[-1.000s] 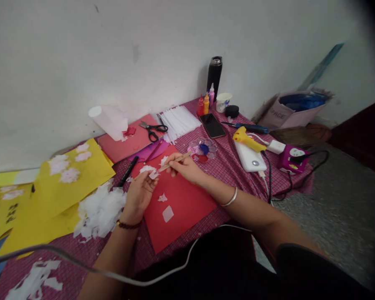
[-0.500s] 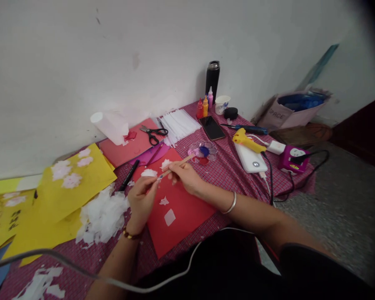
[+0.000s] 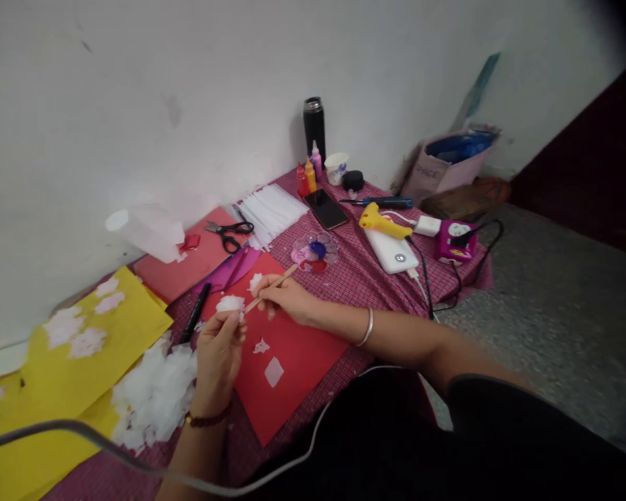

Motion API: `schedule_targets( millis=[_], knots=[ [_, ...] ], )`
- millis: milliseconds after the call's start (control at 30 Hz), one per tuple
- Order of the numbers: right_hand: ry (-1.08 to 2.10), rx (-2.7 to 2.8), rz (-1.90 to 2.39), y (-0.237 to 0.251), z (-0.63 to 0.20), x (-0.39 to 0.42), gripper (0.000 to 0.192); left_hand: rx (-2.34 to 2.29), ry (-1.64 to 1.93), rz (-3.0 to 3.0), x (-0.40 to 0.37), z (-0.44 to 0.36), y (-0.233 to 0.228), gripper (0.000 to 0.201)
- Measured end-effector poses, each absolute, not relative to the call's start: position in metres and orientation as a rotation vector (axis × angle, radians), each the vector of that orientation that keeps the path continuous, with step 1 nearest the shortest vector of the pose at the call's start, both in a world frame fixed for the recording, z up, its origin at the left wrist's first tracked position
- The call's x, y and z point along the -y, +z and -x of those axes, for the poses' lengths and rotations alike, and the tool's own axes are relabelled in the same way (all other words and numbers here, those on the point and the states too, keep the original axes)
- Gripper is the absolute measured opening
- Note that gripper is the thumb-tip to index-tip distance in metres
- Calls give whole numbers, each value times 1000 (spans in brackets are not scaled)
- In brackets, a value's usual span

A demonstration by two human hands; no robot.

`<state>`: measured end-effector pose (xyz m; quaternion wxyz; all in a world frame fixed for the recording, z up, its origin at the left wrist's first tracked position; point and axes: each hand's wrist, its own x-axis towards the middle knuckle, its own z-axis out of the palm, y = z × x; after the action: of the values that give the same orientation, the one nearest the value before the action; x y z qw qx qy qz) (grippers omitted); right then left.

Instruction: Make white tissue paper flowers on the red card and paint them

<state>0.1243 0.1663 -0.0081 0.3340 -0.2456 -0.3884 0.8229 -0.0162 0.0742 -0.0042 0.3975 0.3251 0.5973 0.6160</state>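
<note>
1. White tissue paper piece (image 3: 230, 303), small and crumpled, is pinched at the fingertips of the left hand (image 3: 218, 351), held just above the near-left edge of the red paper sheet (image 3: 297, 355).
2. Wooden brush (image 3: 270, 287), thin and pale, is gripped like a pen by the right hand (image 3: 286, 299); its lower tip points at the tissue piece and its upper end slants toward the paint palette (image 3: 316, 250).
3. Both hands are clenched on what they hold, one beside the other over the red sheet.
4. Two small white cut-outs (image 3: 268, 360) lie on the red sheet below the hands.
5. Left of the left hand, a heap of white paper scraps (image 3: 154, 393) rests on the bench (image 3: 380, 278), which is covered in a checked magenta cloth, and a black marker (image 3: 195, 314) lies just above it.
6. Yellow sheets (image 3: 78, 355) with white flower shapes spread further left.
7. Farther back lie scissors (image 3: 229, 232), a phone (image 3: 326, 209), a yellow glue gun (image 3: 380, 223), and small paint bottles (image 3: 309, 174) beside a black flask (image 3: 314, 125) at the wall.
</note>
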Motion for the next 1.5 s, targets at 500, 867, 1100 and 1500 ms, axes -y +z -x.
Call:
schedule_targets(
  millis=[500,867,1100,1500],
  knots=[
    [2315,631,627,-4,-134,-190,29,-1866,1325,-1702,-100,21,19,20],
    [1733,1335,985,-32,-144,-235,19,-2046,809,-1790,-131,44,-20,30],
    [1384,1734,950,-54,-134,-233,11,-2058,441,-2158,-135,41,-30,63],
    [1317,1800,903,-56,-126,-228,12,-2033,442,-2152,-134,39,-28,71]
  ],
)
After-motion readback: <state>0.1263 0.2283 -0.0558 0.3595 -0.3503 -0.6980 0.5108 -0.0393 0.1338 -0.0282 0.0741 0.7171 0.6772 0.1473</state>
